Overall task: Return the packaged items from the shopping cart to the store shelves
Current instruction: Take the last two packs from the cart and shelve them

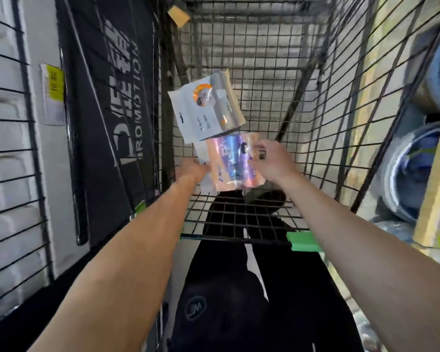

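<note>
Both my arms reach down into a black wire shopping cart (315, 102). A shiny pink and blue packet (233, 163) is held between my hands. My left hand (192, 170) grips its left edge and my right hand (271, 161) pinches its right side. Just beyond it lies a white and grey packet (206, 107) with an orange ring printed on it; whether it rests on the cart floor or overlaps the pink one I cannot tell.
A black promotion banner (117, 110) and a white wire-grid wall panel (10, 148) with a yellow price tag (55, 83) stand on the left. Shelves with blue and grey round goods (414, 168) are on the right. The cart's green handle (304, 241) is near me.
</note>
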`<state>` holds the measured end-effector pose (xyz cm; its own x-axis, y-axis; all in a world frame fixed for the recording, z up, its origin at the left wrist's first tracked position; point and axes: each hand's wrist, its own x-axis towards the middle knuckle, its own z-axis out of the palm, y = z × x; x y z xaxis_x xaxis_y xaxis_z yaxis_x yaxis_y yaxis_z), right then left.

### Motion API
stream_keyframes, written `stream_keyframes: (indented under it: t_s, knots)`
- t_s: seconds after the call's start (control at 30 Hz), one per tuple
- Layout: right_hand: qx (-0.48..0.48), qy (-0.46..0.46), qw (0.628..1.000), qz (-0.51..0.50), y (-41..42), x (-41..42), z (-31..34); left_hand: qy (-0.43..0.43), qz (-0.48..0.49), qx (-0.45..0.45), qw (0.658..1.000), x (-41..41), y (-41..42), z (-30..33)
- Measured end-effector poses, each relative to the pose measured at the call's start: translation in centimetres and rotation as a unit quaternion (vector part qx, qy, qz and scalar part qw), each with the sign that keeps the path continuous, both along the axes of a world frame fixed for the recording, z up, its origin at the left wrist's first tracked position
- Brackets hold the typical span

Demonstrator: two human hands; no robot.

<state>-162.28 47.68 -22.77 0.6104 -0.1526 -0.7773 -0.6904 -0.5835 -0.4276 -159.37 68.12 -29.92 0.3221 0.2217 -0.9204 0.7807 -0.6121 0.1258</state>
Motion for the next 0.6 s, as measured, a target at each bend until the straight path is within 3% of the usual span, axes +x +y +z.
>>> stream_keyframes:
  t_s: [0.1, 0.17, 0.33, 0.47, 0.6]
  knots:
    - [-0.037, -0.043, 0.998, 0.03, 0.0, 0.4, -0.4, -0.044, -0.116, -0.003, 0.992, 0.1, -1.1, 1.2]
    - [-0.064, -0.074, 0.994, 0.045, 0.0, 0.7, -0.7, -0.069, -0.159, -0.059, 0.983, 0.4, -1.4, 2.2]
    - [-0.027, -0.088, 0.995, 0.04, -0.4, 2.5, -0.6, -0.068, -0.032, -0.249, 0.966, 3.2, -1.9, 5.4]
    - [-0.004, -0.074, 0.994, 0.08, -1.2, 5.5, 0.0, -0.118, 0.012, -0.283, 0.952, 6.9, -2.8, 7.4]
    - [0.064, -0.02, 0.992, 0.108, -2.7, 8.2, 0.2, -0.114, 0.017, -0.317, 0.941, 10.0, -2.5, 7.5]
